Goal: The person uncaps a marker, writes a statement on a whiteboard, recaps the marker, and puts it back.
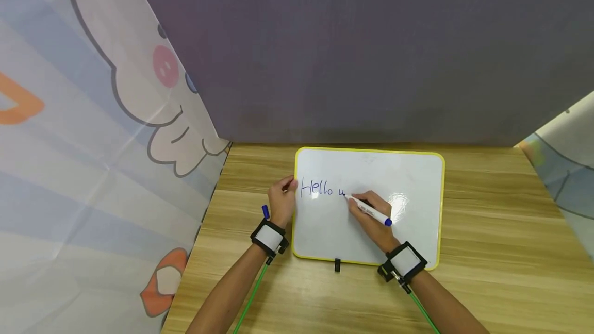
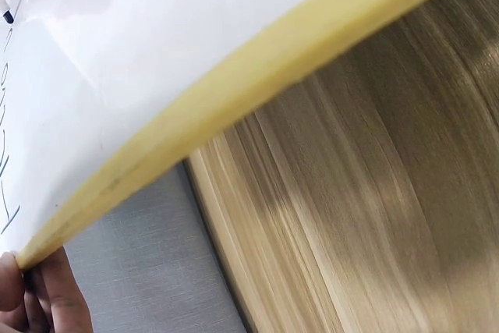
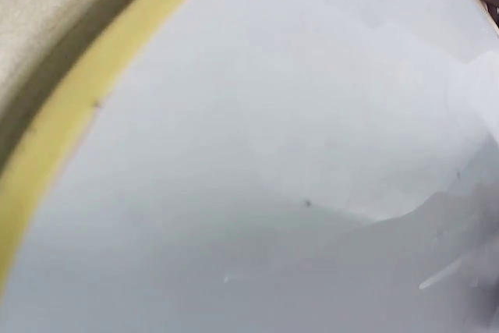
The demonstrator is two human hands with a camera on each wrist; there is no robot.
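A whiteboard with a yellow frame lies on the wooden table, and blue writing reads "Hello" followed by a further stroke like a "u". My right hand grips a white marker with a blue end, its tip touching the board at that last stroke. At the board's left edge, my left hand pinches the yellow frame between thumb and fingers. Beside the left wrist is a blue marker cap. The right wrist view shows mostly the board's surface; the marker is not clearly visible there.
A small black piece sits at the board's lower edge. The wooden table extends on both sides. Behind it stands a grey panel, and a cartoon-printed sheet borders the left. Green cables run from both wrist straps.
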